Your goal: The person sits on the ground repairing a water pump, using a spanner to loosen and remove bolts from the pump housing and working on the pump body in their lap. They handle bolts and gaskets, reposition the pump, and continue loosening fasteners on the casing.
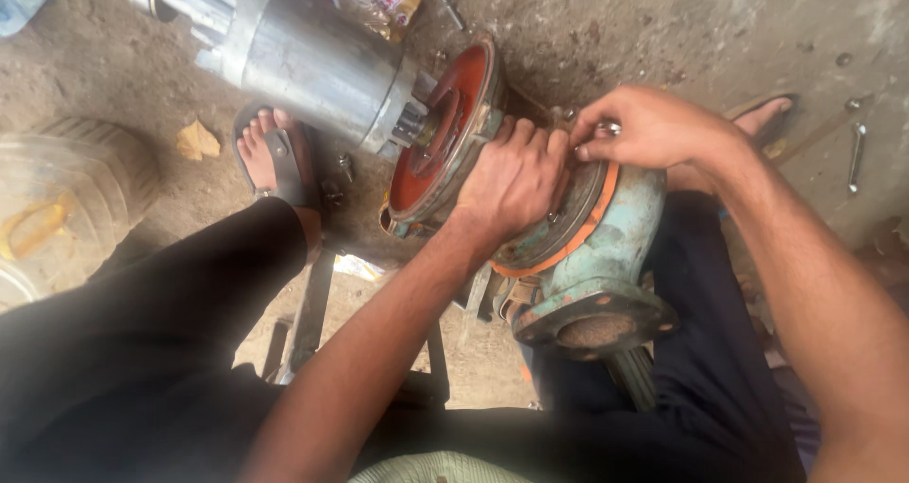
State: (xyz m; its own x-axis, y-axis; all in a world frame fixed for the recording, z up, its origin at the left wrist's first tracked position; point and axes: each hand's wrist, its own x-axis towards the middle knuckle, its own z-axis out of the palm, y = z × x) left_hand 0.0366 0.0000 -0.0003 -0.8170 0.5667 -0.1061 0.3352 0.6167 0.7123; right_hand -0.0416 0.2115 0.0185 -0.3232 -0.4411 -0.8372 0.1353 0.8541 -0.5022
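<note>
Dark trouser legs (142, 350) fill the lower edge, blurred and cut off by the frame. Beyond them the left hand (511, 180) lies curled over the pump body (606, 246), a worn blue-green casting with an orange gasket (568, 246) around its face. Its fingers are pressed together and bent over the rim, knuckles up; what lies under them is hidden. The right hand (649, 128) sits just beside those knuckles, at the top edge of the same rim, thumb and forefinger pinching a small shiny metal piece (611, 128); whether it is a nut or a washer is hard to tell. Left of the left fingers, touching the pump, stands a red round cover (440, 133), and behind it a grey motor cylinder (303, 57) runs away to the upper left, its far end cut off. Below the hands the pump's round flange opening (597, 327) faces the camera. A sandalled foot (275, 156) rests on the dirt floor (663, 19); a wrench (855, 156) lies well to the right.
</note>
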